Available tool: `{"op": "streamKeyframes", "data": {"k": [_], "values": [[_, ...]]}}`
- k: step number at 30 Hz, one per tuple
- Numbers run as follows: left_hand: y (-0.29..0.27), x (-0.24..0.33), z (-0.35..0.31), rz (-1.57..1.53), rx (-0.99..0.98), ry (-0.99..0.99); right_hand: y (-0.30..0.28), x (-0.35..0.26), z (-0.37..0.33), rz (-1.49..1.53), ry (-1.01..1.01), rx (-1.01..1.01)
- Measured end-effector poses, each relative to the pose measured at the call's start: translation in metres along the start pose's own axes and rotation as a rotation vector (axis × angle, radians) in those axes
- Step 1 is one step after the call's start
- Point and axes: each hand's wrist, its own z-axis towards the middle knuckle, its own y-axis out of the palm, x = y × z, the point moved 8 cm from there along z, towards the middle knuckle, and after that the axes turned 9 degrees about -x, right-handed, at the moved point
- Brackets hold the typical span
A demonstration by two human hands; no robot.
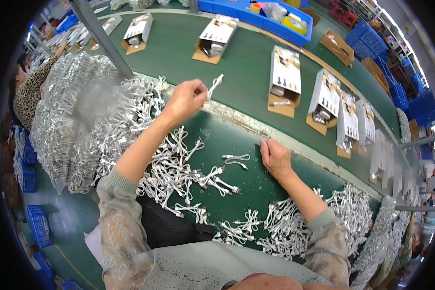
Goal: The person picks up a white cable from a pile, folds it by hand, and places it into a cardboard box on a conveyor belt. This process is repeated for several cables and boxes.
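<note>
White cable (214, 87), short and coiled, is pinched between the fingertips of the left hand (186, 99), which is raised above the near edge of the green conveyor belt (246, 63). The right hand (275, 157) lies flat and palm down on the green worktable (256, 183), fingers together and holding nothing, just beside a single loose cable (237, 160) that lies apart from the rest. A heap of white cables (174, 169) spreads across the table under the left forearm, and another heap (285, 227) sits near the right elbow. Bundles in clear plastic bags (67, 121) are piled to the far left. On the belt, open cardboard boxes (284, 82) stand in a curved row, each with its lid flap raised.
</note>
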Motion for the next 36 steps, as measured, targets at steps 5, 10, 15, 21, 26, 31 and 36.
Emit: {"op": "streamKeyframes", "data": {"k": [5,10,15,21,26,31,36], "values": [[-0.013,-0.031,0.094,0.387,0.277,-0.102,0.003,0.001,0.000,0.005,0.043,-0.036],[-0.002,-0.065,0.160,0.332,0.310,-0.240,0.005,-0.001,0.004,0.046,0.034,-0.004],[0.043,-0.028,0.127,0.258,0.106,0.127,0.002,0.003,0.003,0.043,0.045,0.003],[0.119,0.044,-0.047,0.428,-0.508,0.241,0.002,0.009,-0.002,0.015,0.064,0.021],[0.124,0.039,-0.096,0.453,-0.492,0.208,0.006,0.000,0.003,-0.024,0.036,0.017],[0.121,0.041,-0.091,0.327,-0.505,0.085,0.000,0.005,-0.002,-0.023,0.060,0.067],[0.126,0.023,-0.093,0.204,-0.405,-0.004,-0.019,0.051,-0.017,0.199,0.440,0.344]]}}
